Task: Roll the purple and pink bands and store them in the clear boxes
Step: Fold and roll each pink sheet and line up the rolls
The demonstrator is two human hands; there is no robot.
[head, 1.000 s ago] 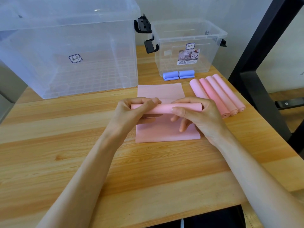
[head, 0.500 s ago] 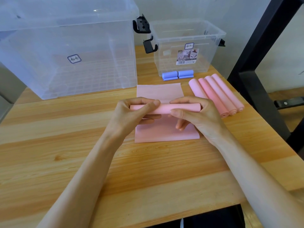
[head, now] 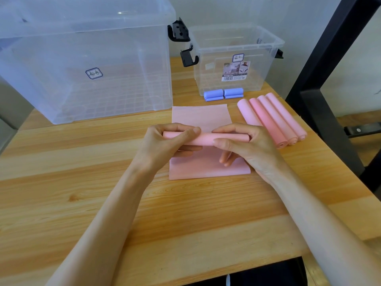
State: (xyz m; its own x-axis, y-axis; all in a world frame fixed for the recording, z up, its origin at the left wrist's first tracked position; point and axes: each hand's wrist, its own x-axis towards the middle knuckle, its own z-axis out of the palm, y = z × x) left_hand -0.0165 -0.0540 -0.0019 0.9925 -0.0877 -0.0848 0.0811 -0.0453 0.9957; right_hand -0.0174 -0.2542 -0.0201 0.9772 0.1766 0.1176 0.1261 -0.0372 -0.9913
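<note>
A pink band [head: 201,116] lies flat on the wooden table, and its near part is wound into a roll [head: 206,139] held just above the sheet. My left hand [head: 165,144] grips the roll's left end, thumb on top. My right hand [head: 245,147] grips the right end, thumb in front and lower fingers curled under. Several finished pink rolls [head: 274,118] lie side by side to the right. Two purple rolls [head: 223,94] sit in front of the small clear box [head: 237,58]. A large clear box [head: 82,58] stands at the back left.
The wooden table [head: 103,172] stretches towards me in front of the boxes. Black latches [head: 178,33] hang on the box sides. A black metal frame [head: 321,89] rises at the table's right edge. A white wall is behind the boxes.
Both hands hold the roll almost in the same place; it has turned slightly further along the band, and my right hand's lower fingers have curled in a little.
</note>
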